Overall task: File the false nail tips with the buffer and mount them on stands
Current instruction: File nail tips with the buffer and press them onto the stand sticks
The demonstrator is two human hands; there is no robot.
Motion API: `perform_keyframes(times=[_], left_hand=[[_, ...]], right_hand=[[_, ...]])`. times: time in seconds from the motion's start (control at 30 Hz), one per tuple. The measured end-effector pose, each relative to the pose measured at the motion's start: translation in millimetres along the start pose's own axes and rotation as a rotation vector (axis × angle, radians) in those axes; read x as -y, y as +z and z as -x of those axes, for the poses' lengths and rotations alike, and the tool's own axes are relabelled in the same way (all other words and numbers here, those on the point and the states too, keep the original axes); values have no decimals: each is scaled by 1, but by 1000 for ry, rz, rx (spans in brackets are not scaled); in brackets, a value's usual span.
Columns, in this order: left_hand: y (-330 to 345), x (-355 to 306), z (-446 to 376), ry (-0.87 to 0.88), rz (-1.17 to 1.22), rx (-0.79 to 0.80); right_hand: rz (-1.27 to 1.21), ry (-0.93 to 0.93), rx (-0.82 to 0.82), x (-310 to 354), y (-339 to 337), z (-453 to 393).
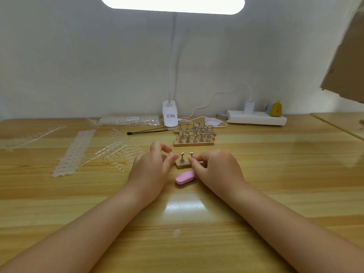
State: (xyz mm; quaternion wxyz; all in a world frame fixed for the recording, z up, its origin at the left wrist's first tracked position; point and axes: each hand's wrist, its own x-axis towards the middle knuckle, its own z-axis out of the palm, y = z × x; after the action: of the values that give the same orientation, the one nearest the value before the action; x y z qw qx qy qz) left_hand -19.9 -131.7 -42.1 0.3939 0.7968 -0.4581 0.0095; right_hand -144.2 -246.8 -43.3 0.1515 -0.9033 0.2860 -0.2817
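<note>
My left hand (152,166) pinches a clear false nail tip (171,154) between thumb and fingers, just left of a small wooden base (182,164) carrying metal stands (182,157). My right hand (214,166) curls over the right end of that base and pinches one of its stands at the fingertips. The pink buffer block (185,177) lies on the table between my wrists, untouched. Farther back, several more wooden bases with metal stands (194,135) sit in rows.
Clear nail tip strips and empty sprues (76,152) are spread at the left, with a bagged box of tips (130,120) behind. A clip lamp (169,115), a thin brush (147,131), a white power strip (256,117) and a yellow figure (275,109) line the back.
</note>
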Motion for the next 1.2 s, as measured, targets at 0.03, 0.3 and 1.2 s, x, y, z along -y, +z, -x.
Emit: perform_keyframes(times=[0.03,0.3,1.2], left_hand=[[0,0,0,17,-2,3],[2,1,0,63,-26,36],[-2,-5,5,404,77,-253]], right_hand=[[18,4,8,0,0,-1],[59,24,-8,-3,2,-5],[-598,-204,-107,7,-2,7]])
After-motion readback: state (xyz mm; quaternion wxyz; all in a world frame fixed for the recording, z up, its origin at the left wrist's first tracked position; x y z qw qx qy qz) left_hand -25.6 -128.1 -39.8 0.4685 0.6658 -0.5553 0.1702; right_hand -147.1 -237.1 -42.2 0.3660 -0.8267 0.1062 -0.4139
